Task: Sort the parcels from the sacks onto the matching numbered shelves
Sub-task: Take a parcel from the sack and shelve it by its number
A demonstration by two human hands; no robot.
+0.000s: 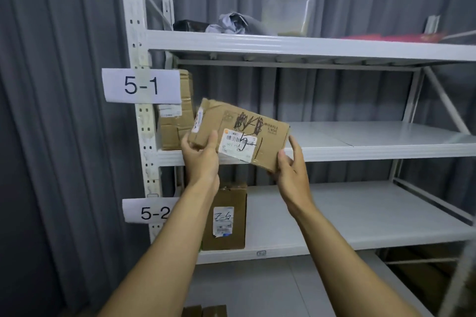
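Both your arms are stretched up and forward, and between them you've got the flat brown cardboard parcel [239,134] with the white barcode label, in the air, tilted with its right end lower, just in front of the front edge of the white metal middle shelf [360,152]. Your left hand [199,159] grips its lower left corner, thumb pressed on the front face, fingers tucked behind. Your right hand [291,175] pinches the lower right corner, thumb in front, fingers up along the right edge. A handwritten 5 and dash sit on the label. The white paper tag 5-1 [141,86] hangs on the rack's left post, and behind it a taped brown carton [175,121] stands at the middle shelf's left end. Lower down, the tag 5-2 [152,212] marks the lower shelf [334,213], where an upright brown box [226,219] stands near the left end. Up on the top shelf there's a translucent plastic tub [287,17] beside a crumpled grey bag [231,23]. Grey pleated curtains [64,85] hang behind the rack.
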